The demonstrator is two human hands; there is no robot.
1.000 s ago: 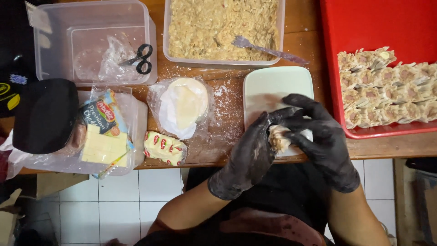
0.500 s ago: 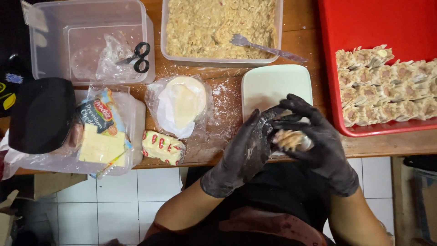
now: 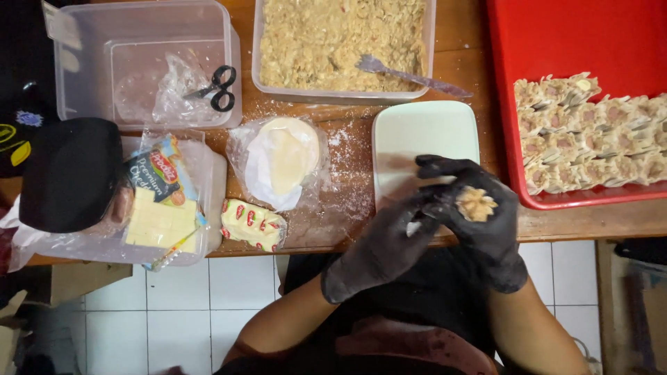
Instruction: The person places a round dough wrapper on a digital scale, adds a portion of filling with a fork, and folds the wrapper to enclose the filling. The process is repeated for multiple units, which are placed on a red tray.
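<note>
A blue-yellow cheese box (image 3: 161, 182) lies beside a small red-patterned yellow packet (image 3: 253, 223).

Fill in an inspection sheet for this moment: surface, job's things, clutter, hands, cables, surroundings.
Surface: wooden table, dusted with flour.
Job's things: dumpling cupped in right hand; filling tub with fork; red tray of finished dumplings; wrapper stack; white board.
Clutter: scissors in clear tub; cheese block.
Hands: black-gloved; left hand pinches at the dumpling.
Cables: nothing seen.
Surroundings: white floor tiles.

Even indoor light, soft shadows — sharp, slight edge distortion.
</note>
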